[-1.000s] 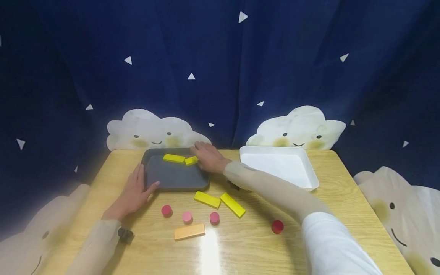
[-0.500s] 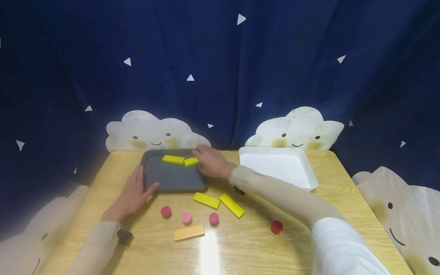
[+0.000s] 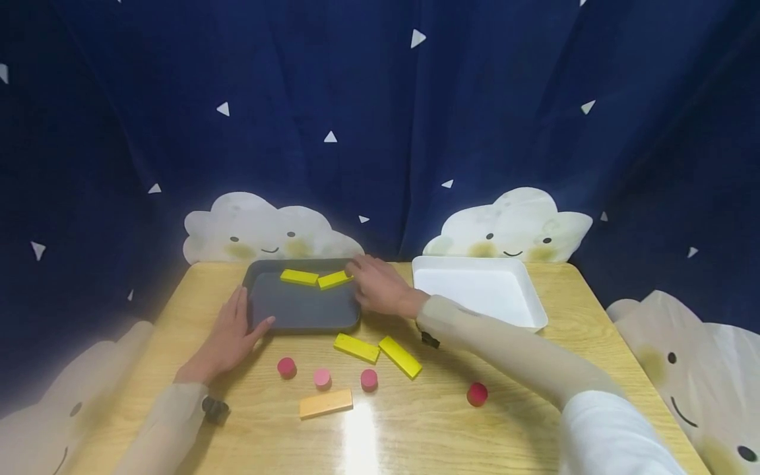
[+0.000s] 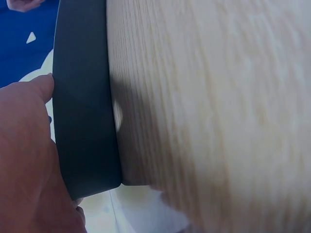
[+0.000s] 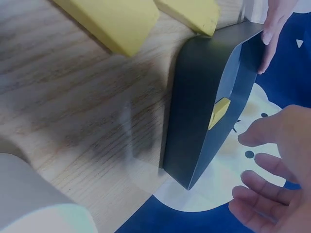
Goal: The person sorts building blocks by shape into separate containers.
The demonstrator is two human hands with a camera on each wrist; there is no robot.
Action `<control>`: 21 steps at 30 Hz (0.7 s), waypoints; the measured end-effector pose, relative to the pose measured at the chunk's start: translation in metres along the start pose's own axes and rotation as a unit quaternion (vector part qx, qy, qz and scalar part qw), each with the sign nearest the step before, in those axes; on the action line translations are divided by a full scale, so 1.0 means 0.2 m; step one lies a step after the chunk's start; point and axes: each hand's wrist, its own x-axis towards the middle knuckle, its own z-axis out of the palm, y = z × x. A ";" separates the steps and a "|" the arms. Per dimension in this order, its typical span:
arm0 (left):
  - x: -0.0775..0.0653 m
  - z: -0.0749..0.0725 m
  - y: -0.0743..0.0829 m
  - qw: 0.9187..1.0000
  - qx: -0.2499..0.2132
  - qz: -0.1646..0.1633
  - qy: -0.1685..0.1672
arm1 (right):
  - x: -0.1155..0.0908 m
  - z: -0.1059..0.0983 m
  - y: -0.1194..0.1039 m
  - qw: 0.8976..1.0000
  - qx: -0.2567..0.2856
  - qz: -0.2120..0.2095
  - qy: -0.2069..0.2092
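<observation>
Though apart, yellow block (image 3: 334,280) near fingers (image 5: 265,188).

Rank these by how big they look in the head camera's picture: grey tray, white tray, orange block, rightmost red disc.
Largest first:
1. Grey tray and white tray: alike, both partly covered, so unranked
2. Orange block
3. Red disc

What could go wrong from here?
The right hand is right by the end of a yellow block inside the dark tray, so a stray finger might knock it askew. The left hand touches the tray's opposite side; a push there could slide the tray. And a red round piece sits near the right forearm, so a low sweep of the arm might bump it.
</observation>
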 end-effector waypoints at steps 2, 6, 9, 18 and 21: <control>0.00 0.00 0.00 1.000 0.000 -0.001 -0.001 | -0.02 -0.01 0.00 1.000 0.000 0.005 0.000; 0.00 0.01 0.00 1.000 0.001 -0.001 0.002 | -0.07 -0.04 -0.01 1.000 -0.007 0.022 -0.007; 0.01 0.01 -0.01 1.000 0.002 0.000 0.002 | -0.10 -0.06 -0.02 0.999 0.006 0.034 -0.011; 0.01 0.01 -0.01 1.000 0.004 -0.004 -0.003 | -0.20 -0.13 -0.06 0.997 0.055 0.044 0.004; 0.01 0.01 -0.01 1.000 0.003 -0.003 -0.001 | -0.24 -0.14 -0.07 0.998 0.052 0.046 0.008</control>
